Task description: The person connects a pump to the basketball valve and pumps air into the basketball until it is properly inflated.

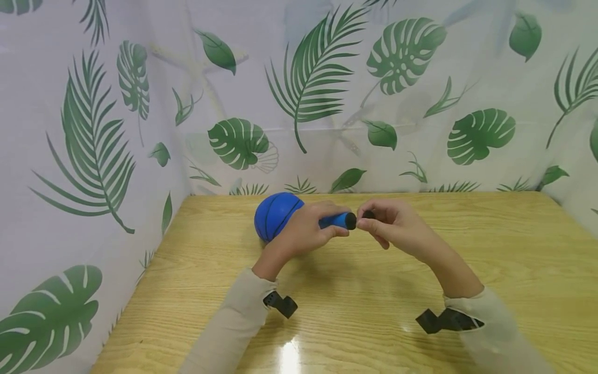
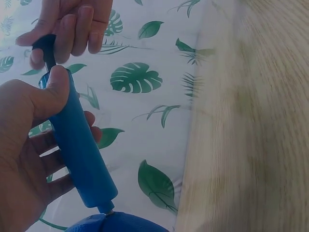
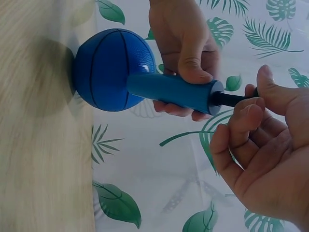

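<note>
A small blue ball (image 1: 277,214) with black seam lines rests on the table. My left hand (image 1: 306,226) grips the blue barrel of a hand pump (image 2: 83,145), its fingers wrapped round it. The pump's narrow tip meets the ball, as the left wrist view shows. With thumb and fingers my right hand (image 3: 263,145) pinches the pump's black handle (image 2: 44,43) at the other end. A short length of black rod (image 3: 229,99) shows between handle and barrel. In the head view the pump lies roughly level, to the right of the ball.
The wooden table (image 1: 355,322) reaches back to a white curtain (image 1: 327,156) printed with green leaves, which also hangs along the left side. Each sleeve carries a black wrist camera, one on the left (image 1: 281,304) and one on the right (image 1: 448,320).
</note>
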Action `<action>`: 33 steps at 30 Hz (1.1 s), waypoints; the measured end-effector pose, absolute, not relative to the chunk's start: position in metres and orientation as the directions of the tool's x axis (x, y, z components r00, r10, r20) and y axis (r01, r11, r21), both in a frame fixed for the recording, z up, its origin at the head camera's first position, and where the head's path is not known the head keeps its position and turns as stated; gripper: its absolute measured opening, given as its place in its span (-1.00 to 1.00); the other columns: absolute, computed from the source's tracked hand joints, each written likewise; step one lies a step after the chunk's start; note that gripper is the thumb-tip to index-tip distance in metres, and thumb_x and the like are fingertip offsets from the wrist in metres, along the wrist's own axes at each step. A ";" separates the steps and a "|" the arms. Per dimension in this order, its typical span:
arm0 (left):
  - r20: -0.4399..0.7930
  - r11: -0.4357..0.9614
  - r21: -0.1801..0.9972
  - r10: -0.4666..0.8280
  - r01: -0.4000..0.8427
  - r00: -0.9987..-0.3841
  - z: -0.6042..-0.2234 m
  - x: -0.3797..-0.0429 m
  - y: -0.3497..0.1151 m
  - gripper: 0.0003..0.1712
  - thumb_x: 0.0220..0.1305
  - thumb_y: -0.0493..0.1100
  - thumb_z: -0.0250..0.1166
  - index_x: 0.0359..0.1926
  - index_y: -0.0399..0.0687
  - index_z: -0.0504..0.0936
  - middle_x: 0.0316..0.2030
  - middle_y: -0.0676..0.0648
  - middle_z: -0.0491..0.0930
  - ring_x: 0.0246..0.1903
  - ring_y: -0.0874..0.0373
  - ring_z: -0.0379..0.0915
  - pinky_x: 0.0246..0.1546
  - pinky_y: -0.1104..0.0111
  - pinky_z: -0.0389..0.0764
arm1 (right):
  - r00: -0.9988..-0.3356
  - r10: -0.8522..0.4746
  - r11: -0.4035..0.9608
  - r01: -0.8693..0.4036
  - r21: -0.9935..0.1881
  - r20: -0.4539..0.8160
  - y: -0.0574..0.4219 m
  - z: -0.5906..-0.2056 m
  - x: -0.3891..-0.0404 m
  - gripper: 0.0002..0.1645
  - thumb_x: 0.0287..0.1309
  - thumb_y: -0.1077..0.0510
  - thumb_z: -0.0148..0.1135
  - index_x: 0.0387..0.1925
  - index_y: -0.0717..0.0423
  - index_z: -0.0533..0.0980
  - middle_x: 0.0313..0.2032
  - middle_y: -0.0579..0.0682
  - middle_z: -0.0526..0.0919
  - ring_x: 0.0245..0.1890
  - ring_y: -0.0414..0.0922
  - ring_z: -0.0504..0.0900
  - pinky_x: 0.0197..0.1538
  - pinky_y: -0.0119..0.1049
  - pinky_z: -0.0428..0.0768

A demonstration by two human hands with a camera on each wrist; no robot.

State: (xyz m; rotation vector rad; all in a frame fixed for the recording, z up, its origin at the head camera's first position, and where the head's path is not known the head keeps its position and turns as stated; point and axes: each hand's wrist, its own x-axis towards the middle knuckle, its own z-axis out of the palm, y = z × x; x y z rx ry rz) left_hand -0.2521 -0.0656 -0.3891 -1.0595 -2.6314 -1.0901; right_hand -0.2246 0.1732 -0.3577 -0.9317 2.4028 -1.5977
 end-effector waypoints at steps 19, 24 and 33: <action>0.352 0.566 0.556 0.503 0.609 -0.789 -0.382 -0.257 -0.078 -0.45 0.34 0.00 0.40 0.30 0.00 0.61 0.22 -0.07 0.64 0.26 0.00 0.54 0.28 0.10 0.54 | -0.759 -0.484 0.048 -0.519 -0.854 0.434 0.198 -0.330 -0.211 -0.92 0.43 0.41 0.09 -0.16 0.34 0.52 -0.63 -0.04 0.38 -0.68 -0.10 0.33 -0.61 -0.21 0.36; 0.342 0.571 0.557 0.504 0.603 -0.793 -0.383 -0.255 -0.077 -0.46 0.35 -0.01 0.39 0.30 -0.01 0.61 0.21 -0.07 0.64 0.25 0.00 0.54 0.26 0.10 0.55 | -0.771 -0.473 0.090 -0.524 -0.847 0.427 0.197 -0.333 -0.213 -0.93 0.43 0.39 0.10 -0.16 0.34 0.52 -0.63 -0.05 0.40 -0.68 -0.11 0.35 -0.61 -0.21 0.38; 0.320 0.558 0.566 0.530 0.607 -0.785 -0.384 -0.253 -0.070 -0.49 0.36 0.01 0.38 0.28 0.00 0.62 0.09 -0.05 0.69 0.05 0.10 0.62 0.07 0.19 0.63 | -0.792 -0.496 0.177 -0.494 -0.851 0.356 0.187 -0.342 -0.219 -0.91 0.46 0.31 0.13 -0.15 0.30 0.52 -0.64 -0.05 0.39 -0.69 -0.08 0.35 -0.61 -0.20 0.38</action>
